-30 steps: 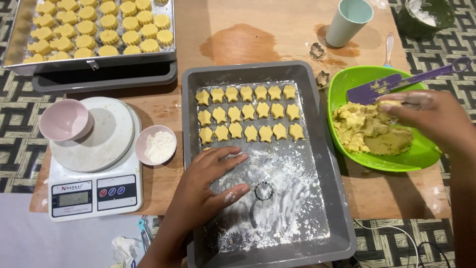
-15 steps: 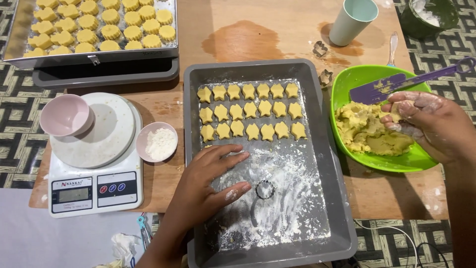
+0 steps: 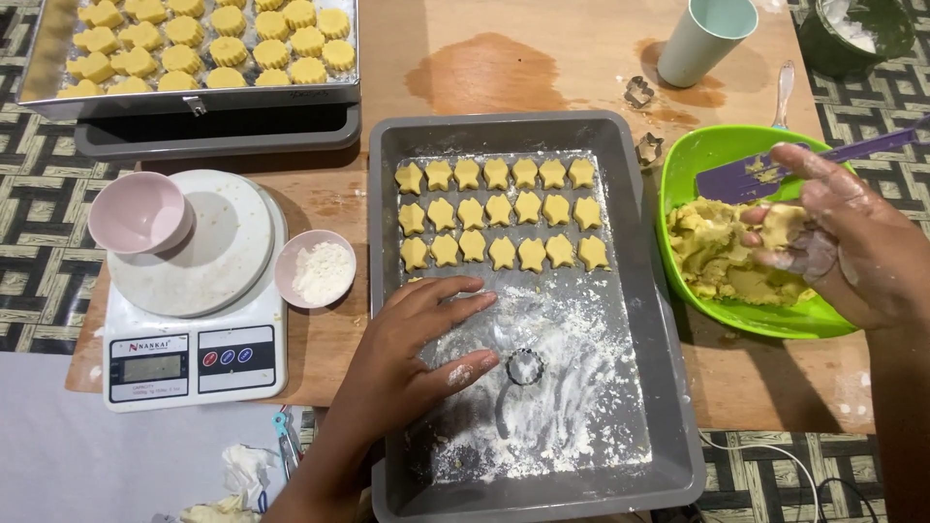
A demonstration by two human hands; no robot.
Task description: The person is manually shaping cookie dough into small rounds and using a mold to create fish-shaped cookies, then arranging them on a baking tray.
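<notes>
the left hand [image 3: 407,353] lies flat, fingers spread and released, on the floured tray [image 3: 668,387], just beside the small round cutter [image 3: 524,366]. the right hand [image 3: 833,242], its forearm cut off at the frame edge, clenches a dough lump [image 3: 781,225] over the green bowl [image 3: 722,150]; the lump's long axis is hard to make out.

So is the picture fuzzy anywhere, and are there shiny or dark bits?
Head view: mostly sharp, the star cookies show crisp edges; the right hand holding a lump of dough looks slightly soft; light is even, with soft shadows under the left hand and beside the green bowl; a gentle sheen on the grey tray rim, no harsh glare.
</notes>
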